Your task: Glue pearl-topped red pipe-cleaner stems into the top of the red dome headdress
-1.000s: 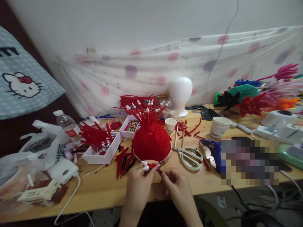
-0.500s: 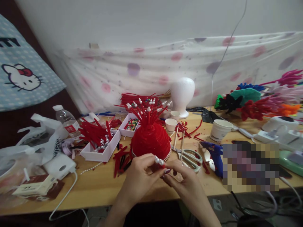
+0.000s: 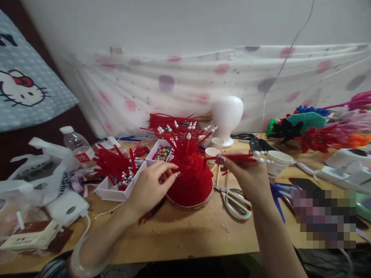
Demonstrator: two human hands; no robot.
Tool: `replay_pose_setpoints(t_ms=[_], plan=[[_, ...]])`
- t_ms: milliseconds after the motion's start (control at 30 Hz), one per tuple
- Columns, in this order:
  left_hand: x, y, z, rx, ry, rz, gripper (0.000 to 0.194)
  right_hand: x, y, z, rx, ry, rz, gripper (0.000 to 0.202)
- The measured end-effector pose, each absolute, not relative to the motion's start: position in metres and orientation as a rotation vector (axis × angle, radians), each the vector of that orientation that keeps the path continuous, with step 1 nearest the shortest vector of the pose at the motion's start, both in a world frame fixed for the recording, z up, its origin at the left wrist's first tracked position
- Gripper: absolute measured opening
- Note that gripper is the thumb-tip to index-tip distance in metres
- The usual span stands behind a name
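Note:
A dome wrapped in red fuzzy stems [image 3: 189,183] stands upright on the table, its lower rim edged with a string of pearls. Out of its top fans a tuft of red pipe cleaners [image 3: 188,148], many tipped with white pearl beads. At the dome's left side is my left hand [image 3: 155,185], empty, thumb and fingers apart; I cannot tell if the fingertips touch it. My right hand [image 3: 252,177], closed at the dome's right, grips red pipe cleaners [image 3: 239,157] with white pearls at their right end. Their left end reaches the dome's upper side.
Scissors [image 3: 236,202] lie right of the dome, near a blue glue gun [image 3: 277,197] and a paper cup [image 3: 279,160]. Leftward are a white box [image 3: 108,194] of red stems and beads, a bottle [image 3: 77,144] and plastic bags. Behind stands a white foam head [image 3: 228,116].
My hands have parted from in front of the dome. The right moved up and right with the pearl-tipped pipe cleaners; the left moved up and left to the dome's side.

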State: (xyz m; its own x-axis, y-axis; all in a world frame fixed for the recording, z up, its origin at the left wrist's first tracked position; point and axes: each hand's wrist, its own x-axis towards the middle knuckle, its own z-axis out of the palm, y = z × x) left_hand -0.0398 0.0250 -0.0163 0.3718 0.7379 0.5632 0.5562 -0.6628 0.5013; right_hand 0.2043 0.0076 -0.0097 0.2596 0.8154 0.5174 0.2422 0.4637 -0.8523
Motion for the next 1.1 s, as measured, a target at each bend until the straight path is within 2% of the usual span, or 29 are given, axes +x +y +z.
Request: replay_pose_setpoints(t_ms=[133,300,467,800,1100], plan=[[-0.036,0.049,-0.024,2.555,1.177,1.178,0.024,0.210,0.051,0.005,-1.022,-1.460,0.415,0.021],[-0.027,0.068,-0.038,2.657,1.165,1.216,0.037,0.207,0.078,-0.005,-1.088,-1.605,0.281,0.023],[-0.028,0.076,-0.051,2.708,1.056,1.314,0.033,0.190,0.084,-0.022,-1.114,-1.598,0.263,0.024],[-0.029,0.083,-0.060,2.754,0.934,1.435,0.031,0.183,0.083,-0.032,-1.060,-1.614,0.230,0.012],[-0.018,0.066,-0.041,2.922,0.912,1.374,0.026,0.173,0.082,-0.032,-1.122,-1.550,0.143,0.007]])
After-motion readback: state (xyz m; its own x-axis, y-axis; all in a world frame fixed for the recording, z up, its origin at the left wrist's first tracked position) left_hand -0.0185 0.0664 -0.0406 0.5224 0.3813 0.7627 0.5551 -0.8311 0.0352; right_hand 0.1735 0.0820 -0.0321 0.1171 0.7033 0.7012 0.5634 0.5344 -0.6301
